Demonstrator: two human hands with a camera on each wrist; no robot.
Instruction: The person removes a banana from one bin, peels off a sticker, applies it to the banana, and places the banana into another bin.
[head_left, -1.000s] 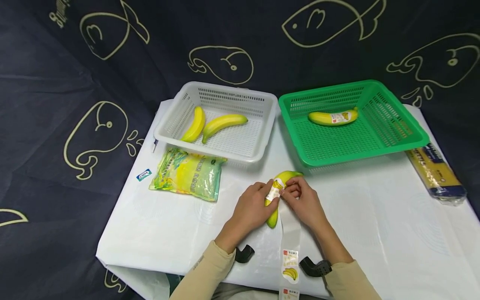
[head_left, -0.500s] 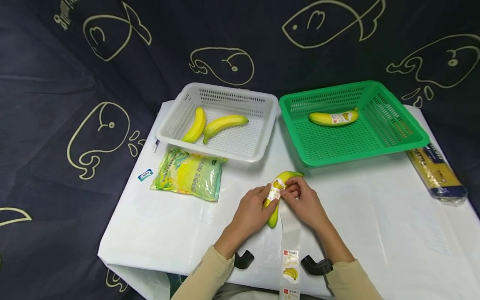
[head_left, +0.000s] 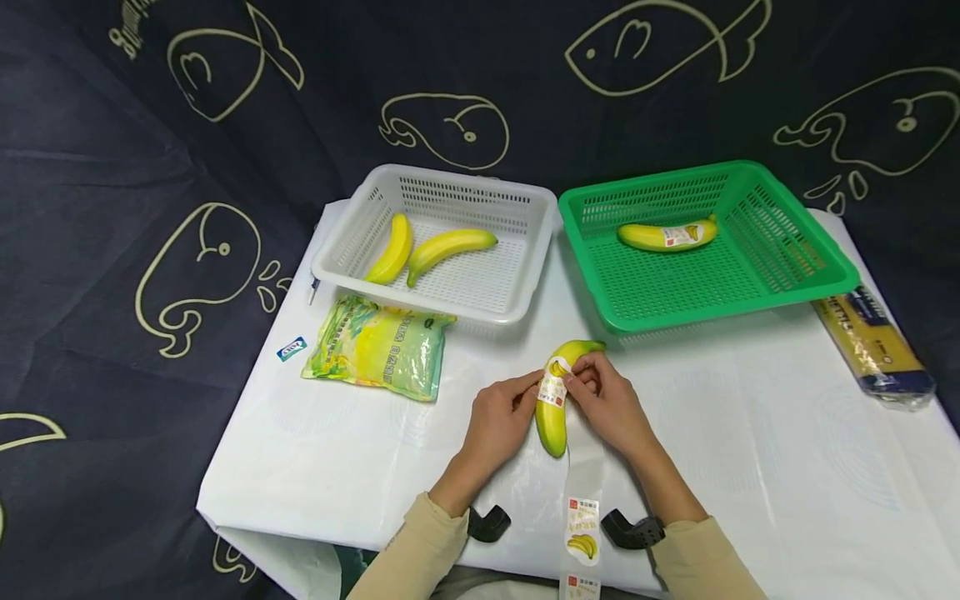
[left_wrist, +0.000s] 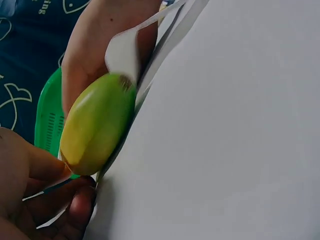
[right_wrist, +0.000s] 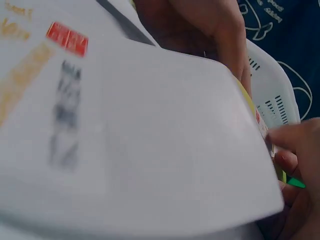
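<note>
Just below the middle of the head view, a banana (head_left: 553, 410) lies on the white-covered table (head_left: 750, 433), its long axis running toward the lower edge of the frame, with both hands closed in on it. The left hand (head_left: 501, 421) sits on the banana's left side, its fingers curled against the peel to keep the fruit from rolling; the left wrist view shows the rounded banana end (left_wrist: 97, 122) with fingertips (left_wrist: 80, 207) tucked beside it. The right hand (head_left: 609, 404) comes in from the other side, its fingers pinched together on a small label (head_left: 552, 388) that wraps across the banana, apparently pressing it flat onto the skin. A strip of backing paper with more labels (head_left: 582, 523) trails from the hands to the bottom edge, kept close so the next sticker is in reach. In the upper middle a white basket (head_left: 517, 250) holds 2 bare bananas (head_left: 420, 248), and to its right a green basket (head_left: 817, 258) holds 1 banana that bears a label (head_left: 666, 236), which suggests plain and labelled fruit are kept apart. A green snack bag (head_left: 378, 347) lies at the left and a pasta packet (head_left: 873, 350) at the right edge.
</note>
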